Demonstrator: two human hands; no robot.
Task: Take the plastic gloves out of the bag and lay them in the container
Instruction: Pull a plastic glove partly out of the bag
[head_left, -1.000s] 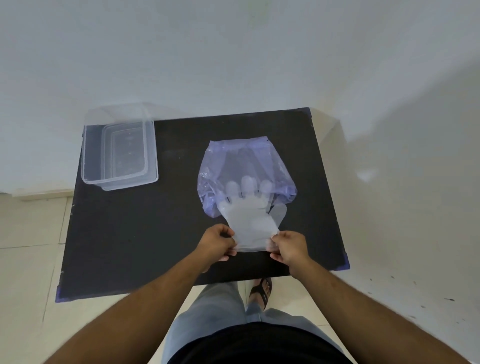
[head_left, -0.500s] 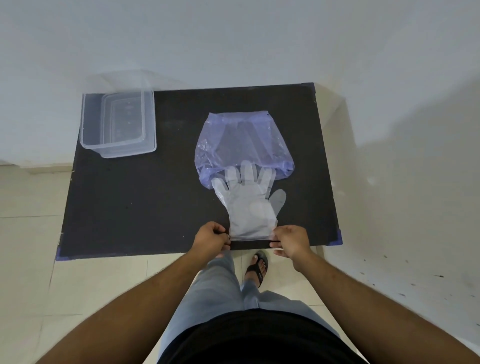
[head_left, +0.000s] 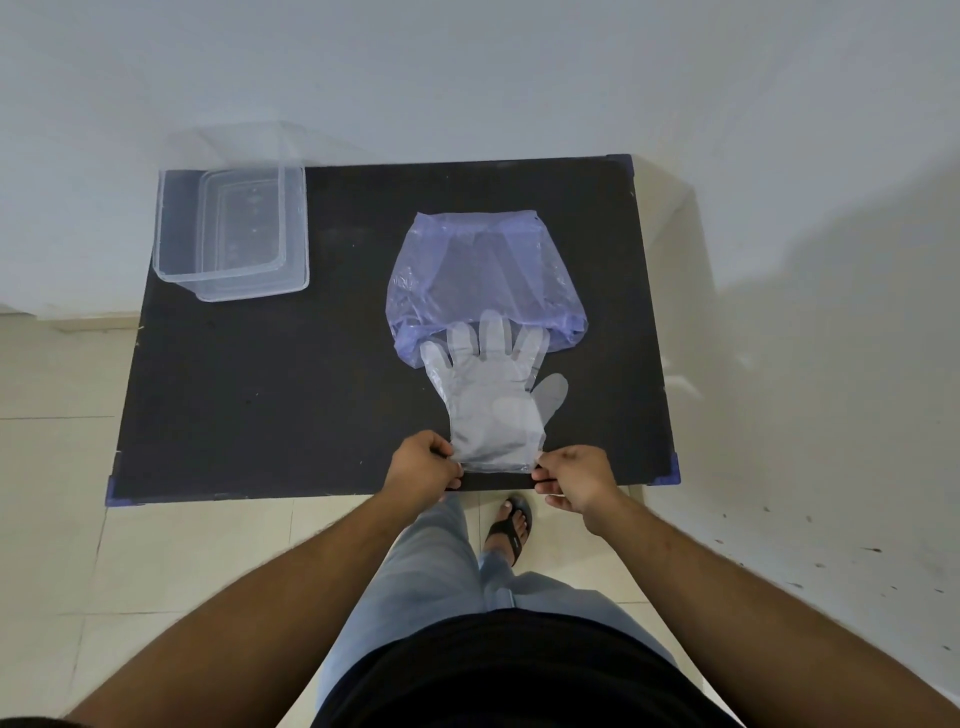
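Observation:
A clear plastic glove (head_left: 493, 410) lies flat on the black table (head_left: 270, 395), its fingertips still under the open mouth of a translucent purple bag (head_left: 483, 270). My left hand (head_left: 423, 465) pinches the left corner of the glove's cuff. My right hand (head_left: 574, 475) pinches the right corner. Both hands are at the table's near edge. An open clear plastic container (head_left: 234, 228) stands at the table's far left corner, with nothing visible inside it.
A white wall runs behind the table and along the right side. Pale floor tiles (head_left: 182, 561) lie below the near edge. My legs and a sandalled foot (head_left: 511, 525) stand close to the table's front.
Both hands have drawn the glove toward me, out of the bag, so more of its fingers show. The bag has stayed in place on the table.

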